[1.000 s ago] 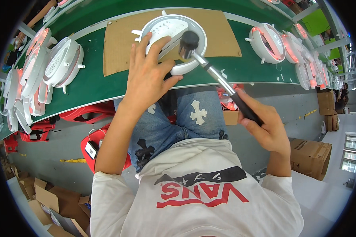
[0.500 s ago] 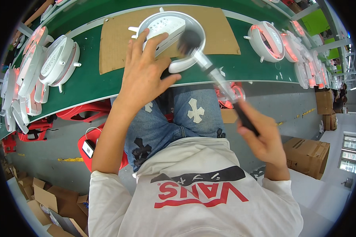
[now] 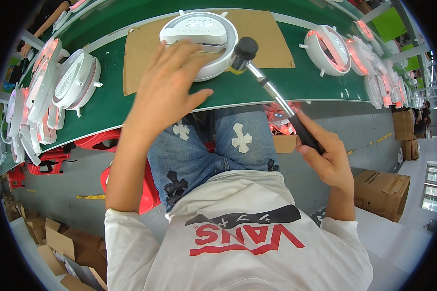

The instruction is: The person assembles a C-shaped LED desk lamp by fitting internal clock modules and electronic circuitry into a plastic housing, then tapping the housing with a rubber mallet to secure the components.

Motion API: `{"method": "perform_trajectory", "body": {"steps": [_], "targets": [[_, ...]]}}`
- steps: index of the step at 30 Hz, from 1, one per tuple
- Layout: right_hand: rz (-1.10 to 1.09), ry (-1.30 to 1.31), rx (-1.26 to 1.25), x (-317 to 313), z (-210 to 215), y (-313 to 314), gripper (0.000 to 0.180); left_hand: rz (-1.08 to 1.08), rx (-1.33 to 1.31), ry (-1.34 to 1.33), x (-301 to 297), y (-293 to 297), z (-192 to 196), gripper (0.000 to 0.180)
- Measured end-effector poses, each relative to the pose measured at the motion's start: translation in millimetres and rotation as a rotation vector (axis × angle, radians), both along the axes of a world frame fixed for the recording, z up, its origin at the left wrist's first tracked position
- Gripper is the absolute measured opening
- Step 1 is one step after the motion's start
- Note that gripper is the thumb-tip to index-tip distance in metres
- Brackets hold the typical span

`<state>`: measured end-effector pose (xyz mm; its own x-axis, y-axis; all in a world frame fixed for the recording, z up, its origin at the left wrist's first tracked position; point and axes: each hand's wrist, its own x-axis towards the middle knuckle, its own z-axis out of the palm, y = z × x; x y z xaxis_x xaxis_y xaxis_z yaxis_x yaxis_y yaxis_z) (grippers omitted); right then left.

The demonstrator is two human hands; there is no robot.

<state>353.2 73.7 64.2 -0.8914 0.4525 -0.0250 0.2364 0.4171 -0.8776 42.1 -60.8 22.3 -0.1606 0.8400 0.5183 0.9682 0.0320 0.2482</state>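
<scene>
A white round device point(image 3: 230, 34) with stubby legs, a ring rim and a half-round lit panel lies on a cardboard sheet. My left hand point(image 3: 172, 80) reaches over its near left side with fingers stretched out, slightly blurred; whether the fingertips touch the device I cannot tell. My right hand point(image 3: 327, 157) is closed round the black grip of a mallet point(image 3: 272, 92) with a metal shaft. The mallet's black head point(image 3: 245, 51) is by the device's right edge, over the cardboard.
The cardboard sheet point(image 3: 272, 48) covers part of the green workbench point(image 3: 111, 104). More white devices point(image 3: 75, 80) crowd the left end, and others point(image 3: 327, 51) with red-lit parts stand at the right. Red plastic stools point(image 3: 150, 189) are below the bench. Cardboard boxes point(image 3: 381, 191) stand on the floor.
The device has turned so its panel faces more squarely away from me, and has shifted slightly left. The mallet head has moved off the device to its right. My left hand has drawn back slightly.
</scene>
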Motion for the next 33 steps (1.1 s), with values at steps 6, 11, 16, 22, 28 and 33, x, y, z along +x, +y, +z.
{"method": "perform_trajectory", "body": {"steps": [6, 11, 16, 22, 28, 33], "targets": [[0.016, 0.098, 0.160, -7, 18, 5, 0.063, 0.076, -0.053, 0.017, -9, 9, -29, 0.033], [-0.018, 0.214, 0.241, -17, 22, -6, 0.063, 0.045, -0.012, -0.018, -10, 14, -27, 0.028], [0.126, -0.024, 0.185, -17, 6, -9, 0.061, 0.020, -0.039, -0.064, -9, 16, -25, 0.029], [0.057, -0.005, 0.188, -19, 9, -12, 0.064, 0.014, -0.072, -0.067, -13, 12, -19, 0.028], [0.056, -0.057, 0.085, -24, 2, -12, 0.062, 0.131, -0.059, 0.291, 3, 16, -17, 0.027], [-0.011, -0.063, -0.119, -20, 7, -11, 0.064, 0.235, -0.012, 0.070, 18, 27, -34, 0.027]]}}
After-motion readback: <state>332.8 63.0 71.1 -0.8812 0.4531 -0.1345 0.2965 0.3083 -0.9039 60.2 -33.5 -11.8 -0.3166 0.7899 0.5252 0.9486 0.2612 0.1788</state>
